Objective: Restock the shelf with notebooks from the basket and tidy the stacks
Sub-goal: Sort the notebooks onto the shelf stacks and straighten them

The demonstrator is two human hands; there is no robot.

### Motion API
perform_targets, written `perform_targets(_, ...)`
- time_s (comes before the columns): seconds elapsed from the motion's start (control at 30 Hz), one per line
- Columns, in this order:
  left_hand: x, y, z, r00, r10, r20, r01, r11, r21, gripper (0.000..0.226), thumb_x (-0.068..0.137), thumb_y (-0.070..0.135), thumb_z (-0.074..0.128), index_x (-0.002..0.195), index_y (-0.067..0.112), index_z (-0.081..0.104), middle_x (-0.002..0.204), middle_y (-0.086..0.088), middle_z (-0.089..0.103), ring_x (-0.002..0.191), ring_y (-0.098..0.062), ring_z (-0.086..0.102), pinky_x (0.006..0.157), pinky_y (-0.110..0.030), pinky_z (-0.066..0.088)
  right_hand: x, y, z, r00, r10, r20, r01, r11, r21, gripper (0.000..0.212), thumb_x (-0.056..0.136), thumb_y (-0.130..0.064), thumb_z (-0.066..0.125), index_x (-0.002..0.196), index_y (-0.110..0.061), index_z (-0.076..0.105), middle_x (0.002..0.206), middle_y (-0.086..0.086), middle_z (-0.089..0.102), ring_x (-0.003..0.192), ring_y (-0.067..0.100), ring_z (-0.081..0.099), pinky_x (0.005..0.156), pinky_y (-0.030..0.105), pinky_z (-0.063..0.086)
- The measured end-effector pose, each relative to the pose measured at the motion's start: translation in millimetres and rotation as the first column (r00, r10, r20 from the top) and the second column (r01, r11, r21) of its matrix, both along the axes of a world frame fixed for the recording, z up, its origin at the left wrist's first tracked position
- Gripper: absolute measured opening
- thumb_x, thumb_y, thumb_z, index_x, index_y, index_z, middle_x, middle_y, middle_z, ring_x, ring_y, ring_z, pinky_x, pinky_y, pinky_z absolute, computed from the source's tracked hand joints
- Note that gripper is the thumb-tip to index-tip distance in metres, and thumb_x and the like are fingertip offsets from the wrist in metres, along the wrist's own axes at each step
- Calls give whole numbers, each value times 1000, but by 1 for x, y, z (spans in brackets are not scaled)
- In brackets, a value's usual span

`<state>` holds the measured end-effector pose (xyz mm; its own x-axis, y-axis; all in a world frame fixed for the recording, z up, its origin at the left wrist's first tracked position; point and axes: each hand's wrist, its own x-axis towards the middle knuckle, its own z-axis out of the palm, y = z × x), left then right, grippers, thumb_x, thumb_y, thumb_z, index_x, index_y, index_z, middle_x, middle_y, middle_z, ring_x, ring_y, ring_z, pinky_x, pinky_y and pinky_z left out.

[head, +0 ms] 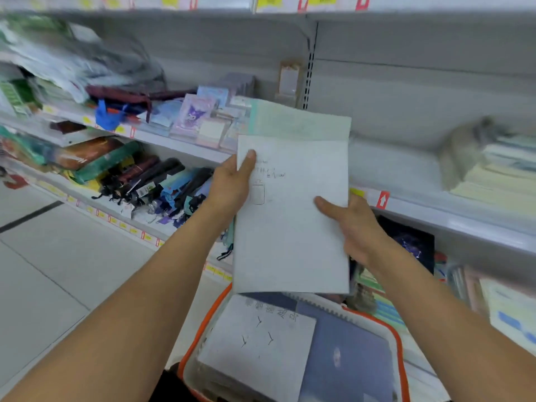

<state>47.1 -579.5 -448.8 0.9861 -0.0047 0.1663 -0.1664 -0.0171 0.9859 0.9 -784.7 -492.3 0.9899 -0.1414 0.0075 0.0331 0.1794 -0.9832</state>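
A white notebook [290, 233] with faint writing is held upright in front of the shelf, above the basket. My left hand [232, 184] grips its left edge, thumb on the cover. My right hand [353, 224] grips its right edge, thumb across the front. Behind it, a pale green notebook [301, 120] lies on the middle shelf [406, 175]. The orange-rimmed basket [398, 343] below holds a white notebook [255, 340] and a dark blue spiral notebook [348, 355].
A stack of pale notebooks [493, 175] sits on the shelf at right. Small cartoon notebooks [200, 117] lie to the left of the green one. Folded umbrellas [156, 181] fill the lower left shelf. Tiled floor [58, 256] lies at left.
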Motion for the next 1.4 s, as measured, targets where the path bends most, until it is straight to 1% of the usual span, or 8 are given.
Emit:
perform_targets(0.17,21,-10,22,899,-306,-315,391,884,257,39,90,25,69,125,17,55,120,1,67,101,-21,68,94,-42,53,23,-35,49,968,-139,-208,155,986,61,33,92,-9,67,123,2,63,119,16,68,87,29,68,74,39,57)
perform_targets(0.33,43,-31,29,934,-225,-278,250,967,58,14,91,6,65,93,19,61,91,-4,71,85,-24,69,83,-39,56,42,-57,77,957,-61,-283,72,997,29,28,95,4,53,123,6,57,115,22,68,93,33,69,75,42,59)
perform_targets(0.63,125,-54,42,886,-289,-361,276,957,-90,26,79,3,75,102,-3,63,113,-18,70,103,-26,67,99,-37,51,136,-74,81,941,-148,-305,157,988,6,17,97,13,44,108,4,53,88,17,60,72,27,60,75,39,55)
perform_targets(0.8,165,-57,13,927,-184,-326,315,854,414,109,55,23,95,145,2,35,141,-7,48,124,-21,49,105,-29,38,195,-89,51,915,-228,-332,190,971,-143,27,91,6,62,116,11,54,115,26,63,97,37,64,95,55,51)
perform_targets(0.97,203,-71,7,988,-95,-119,150,733,663,74,61,32,92,122,4,59,111,0,59,98,-15,56,82,-21,42,231,-97,36,893,-401,-205,258,827,-499,54,89,-25,73,126,9,53,126,18,61,113,37,61,97,39,51)
perform_targets(1.13,226,-80,10,990,-122,-68,117,459,881,47,72,47,81,75,10,52,88,-4,55,69,-19,55,60,-29,51,245,-108,35,905,-364,-219,207,829,-519,50,91,-25,71,123,8,54,122,18,62,110,35,62,96,38,51)
perform_targets(1.27,236,-82,10,991,-130,25,13,285,958,60,80,61,65,103,6,59,107,-11,59,91,-22,53,78,-29,41,251,-112,34,933,-267,-240,146,893,-425,29,90,-14,70,109,6,59,115,23,67,96,31,68,90,40,56)
perform_targets(1.4,238,-83,0,987,-158,3,57,372,926,81,73,58,75,131,6,51,130,-9,54,118,-26,52,94,-31,42,234,-110,37,956,-155,-249,19,880,-475,86,53,-48,93,117,-6,55,112,9,68,99,25,67,91,41,56)
